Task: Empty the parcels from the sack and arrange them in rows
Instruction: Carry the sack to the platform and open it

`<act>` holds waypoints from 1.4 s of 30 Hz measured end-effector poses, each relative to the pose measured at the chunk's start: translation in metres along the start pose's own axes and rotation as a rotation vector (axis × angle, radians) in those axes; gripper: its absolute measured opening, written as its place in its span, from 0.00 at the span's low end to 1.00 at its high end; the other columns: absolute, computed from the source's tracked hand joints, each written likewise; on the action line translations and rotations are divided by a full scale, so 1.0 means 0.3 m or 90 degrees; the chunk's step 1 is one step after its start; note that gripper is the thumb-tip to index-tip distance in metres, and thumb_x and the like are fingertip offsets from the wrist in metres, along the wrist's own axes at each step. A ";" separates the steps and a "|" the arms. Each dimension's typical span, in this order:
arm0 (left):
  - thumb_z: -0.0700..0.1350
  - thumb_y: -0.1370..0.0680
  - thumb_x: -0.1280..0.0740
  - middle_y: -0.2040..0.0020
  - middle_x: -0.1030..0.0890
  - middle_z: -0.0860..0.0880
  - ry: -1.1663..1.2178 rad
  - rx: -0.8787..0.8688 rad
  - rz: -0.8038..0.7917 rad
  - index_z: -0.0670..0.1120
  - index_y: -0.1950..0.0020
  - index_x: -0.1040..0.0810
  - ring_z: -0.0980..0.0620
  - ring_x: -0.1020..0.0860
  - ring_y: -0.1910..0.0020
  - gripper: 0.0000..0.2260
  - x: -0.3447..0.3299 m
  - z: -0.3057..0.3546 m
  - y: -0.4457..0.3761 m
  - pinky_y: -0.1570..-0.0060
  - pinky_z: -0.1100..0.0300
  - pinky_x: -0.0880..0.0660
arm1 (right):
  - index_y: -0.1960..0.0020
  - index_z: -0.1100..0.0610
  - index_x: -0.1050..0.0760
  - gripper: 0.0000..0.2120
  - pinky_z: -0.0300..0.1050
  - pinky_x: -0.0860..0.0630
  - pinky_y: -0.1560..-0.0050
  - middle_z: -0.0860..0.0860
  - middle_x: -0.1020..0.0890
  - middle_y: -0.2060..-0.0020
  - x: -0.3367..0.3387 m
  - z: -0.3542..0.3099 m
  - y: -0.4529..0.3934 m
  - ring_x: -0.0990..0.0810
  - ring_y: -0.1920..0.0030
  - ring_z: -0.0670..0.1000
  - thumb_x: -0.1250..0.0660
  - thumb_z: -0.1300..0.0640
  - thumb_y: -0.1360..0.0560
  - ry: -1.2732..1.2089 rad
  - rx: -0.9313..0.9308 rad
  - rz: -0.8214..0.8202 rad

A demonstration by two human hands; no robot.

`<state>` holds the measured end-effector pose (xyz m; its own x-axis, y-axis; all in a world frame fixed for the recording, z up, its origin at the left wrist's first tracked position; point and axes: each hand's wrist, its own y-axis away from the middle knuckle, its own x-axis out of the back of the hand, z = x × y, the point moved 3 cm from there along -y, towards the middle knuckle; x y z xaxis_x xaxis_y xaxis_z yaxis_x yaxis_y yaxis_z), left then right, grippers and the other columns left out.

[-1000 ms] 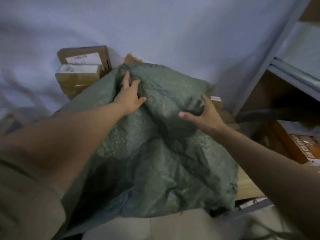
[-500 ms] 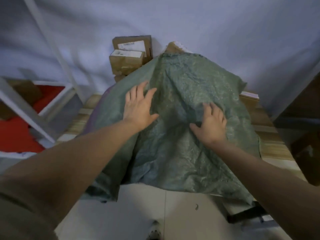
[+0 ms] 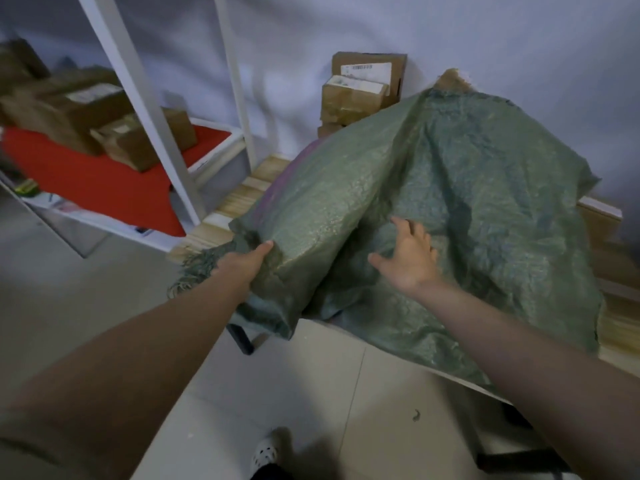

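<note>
A large green woven sack lies bulging over a low wooden table, draped over hidden parcels. My left hand grips the sack's frayed near-left corner. My right hand hovers with fingers spread just over the middle of the sack. Brown cardboard parcels with white labels are stacked against the wall behind the sack. Another parcel's brown corner pokes out at the sack's far end.
A white metal shelf rack stands at the left, with several cardboard boxes on a red mat. A box edge shows right of the sack. Pale floor tiles and my shoe lie below.
My left hand slid from the top of the sack down to its near-left corner and took hold of it. My right hand lifted slightly. The view swung left, showing the shelf rack.
</note>
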<state>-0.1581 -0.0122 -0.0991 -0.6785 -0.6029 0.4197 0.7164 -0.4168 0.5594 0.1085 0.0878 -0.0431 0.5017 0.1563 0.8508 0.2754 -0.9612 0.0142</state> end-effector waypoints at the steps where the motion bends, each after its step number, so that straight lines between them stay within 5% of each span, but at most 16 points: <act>1: 0.71 0.39 0.25 0.30 0.27 0.40 0.068 0.021 -0.064 0.39 0.27 0.33 0.38 0.26 0.34 0.51 -0.002 0.000 0.014 0.40 0.51 0.27 | 0.21 0.52 0.44 0.40 0.57 0.43 0.26 0.56 0.38 0.26 -0.010 -0.015 -0.007 0.40 0.25 0.59 0.28 0.47 0.27 -0.014 -0.002 -0.012; 3: 0.59 0.27 0.27 0.32 0.25 0.41 0.139 0.064 -0.164 0.39 0.28 0.32 0.41 0.25 0.36 0.36 -0.011 -0.001 0.004 0.42 0.50 0.28 | 0.21 0.53 0.44 0.41 0.56 0.41 0.25 0.56 0.38 0.25 -0.039 -0.050 -0.026 0.37 0.25 0.58 0.27 0.47 0.27 -0.081 -0.020 -0.037; 5: 0.54 0.26 0.27 0.36 0.24 0.42 0.132 0.081 -0.204 0.41 0.31 0.30 0.43 0.24 0.44 0.29 0.001 0.027 -0.025 0.48 0.51 0.26 | 0.21 0.55 0.45 0.44 0.51 0.38 0.25 0.57 0.37 0.25 -0.078 -0.091 -0.055 0.35 0.26 0.57 0.25 0.48 0.28 -0.197 -0.066 -0.061; 7: 0.47 0.24 0.28 0.43 0.21 0.41 0.123 0.024 -0.155 0.40 0.40 0.25 0.44 0.22 0.54 0.17 0.057 0.099 -0.073 0.58 0.52 0.24 | 0.21 0.55 0.48 0.47 0.52 0.35 0.26 0.57 0.33 0.25 -0.120 -0.140 -0.092 0.32 0.27 0.57 0.24 0.47 0.29 -0.298 -0.120 -0.075; 9: 0.44 0.22 0.32 0.54 0.20 0.41 0.071 -0.080 -0.067 0.42 0.57 0.27 0.45 0.22 0.59 0.08 0.126 0.211 -0.135 0.53 0.52 0.23 | 0.20 0.52 0.49 0.49 0.56 0.30 0.30 0.54 0.30 0.27 -0.150 -0.202 -0.136 0.28 0.30 0.56 0.24 0.44 0.31 -0.361 -0.154 -0.077; 11: 0.43 0.20 0.36 0.60 0.26 0.46 0.025 -0.190 0.003 0.44 0.61 0.31 0.49 0.26 0.60 0.11 0.215 0.364 -0.158 0.50 0.55 0.27 | 0.20 0.49 0.51 0.50 0.57 0.29 0.30 0.54 0.31 0.26 -0.171 -0.277 -0.187 0.29 0.29 0.56 0.24 0.44 0.31 -0.410 -0.155 -0.068; 15: 0.50 0.22 0.40 0.41 0.21 0.39 -0.058 -0.356 0.125 0.38 0.40 0.24 0.38 0.23 0.43 0.19 0.385 0.669 -0.221 0.40 0.48 0.26 | 0.19 0.48 0.54 0.48 0.56 0.36 0.25 0.54 0.38 0.22 -0.177 -0.409 -0.276 0.36 0.24 0.56 0.26 0.46 0.27 -0.438 -0.110 -0.039; 21: 0.53 0.18 0.44 0.35 0.25 0.39 -0.208 -0.475 0.290 0.43 0.36 0.23 0.37 0.26 0.37 0.19 0.518 0.956 -0.317 0.35 0.43 0.29 | 0.19 0.44 0.54 0.49 0.56 0.36 0.25 0.49 0.44 0.20 -0.173 -0.527 -0.414 0.40 0.22 0.55 0.25 0.45 0.28 -0.369 -0.032 -0.006; 27: 0.33 0.20 0.45 0.45 0.20 0.36 -0.205 -0.503 0.216 0.35 0.58 0.25 0.36 0.23 0.45 0.11 0.402 0.987 -0.400 0.44 0.51 0.27 | 0.19 0.53 0.50 0.45 0.57 0.39 0.25 0.54 0.42 0.22 -0.120 -0.457 -0.436 0.42 0.23 0.58 0.27 0.48 0.26 -0.118 -0.053 0.072; 30: 0.39 0.21 0.43 0.35 0.26 0.36 -0.089 -0.485 0.182 0.37 0.38 0.27 0.36 0.27 0.36 0.14 0.293 0.995 -0.434 0.35 0.48 0.30 | 0.21 0.53 0.46 0.40 0.58 0.42 0.25 0.55 0.39 0.25 -0.032 -0.386 -0.446 0.42 0.24 0.59 0.28 0.50 0.26 -0.032 -0.079 0.153; 33: 0.49 0.25 0.29 0.21 0.45 0.40 -0.157 -0.416 0.232 0.42 0.24 0.41 0.35 0.38 0.26 0.34 0.168 0.962 -0.401 0.28 0.46 0.39 | 0.22 0.52 0.44 0.36 0.58 0.43 0.27 0.56 0.38 0.26 0.086 -0.312 -0.479 0.42 0.26 0.60 0.30 0.54 0.25 0.042 -0.080 0.220; 37: 0.55 0.29 0.24 0.19 0.57 0.44 -0.292 -0.574 0.195 0.49 0.20 0.52 0.36 0.53 0.22 0.48 -0.043 0.941 -0.278 0.24 0.43 0.53 | 0.23 0.53 0.43 0.33 0.59 0.44 0.28 0.57 0.37 0.27 0.236 -0.196 -0.535 0.42 0.27 0.61 0.34 0.59 0.25 0.098 -0.085 0.293; 42: 0.61 0.34 0.23 0.19 0.50 0.49 -0.473 -0.781 0.016 0.53 0.20 0.51 0.41 0.51 0.21 0.52 -0.349 0.986 -0.149 0.24 0.43 0.53 | 0.23 0.56 0.42 0.34 0.59 0.44 0.29 0.58 0.37 0.27 0.420 -0.035 -0.627 0.42 0.26 0.62 0.37 0.64 0.28 0.148 -0.108 0.337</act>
<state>-0.1670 0.2708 0.0434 -0.3154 -0.2897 0.9037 0.1544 -0.9552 -0.2523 0.1112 0.2859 0.0669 0.3364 -0.3888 0.8577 -0.1076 -0.9207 -0.3752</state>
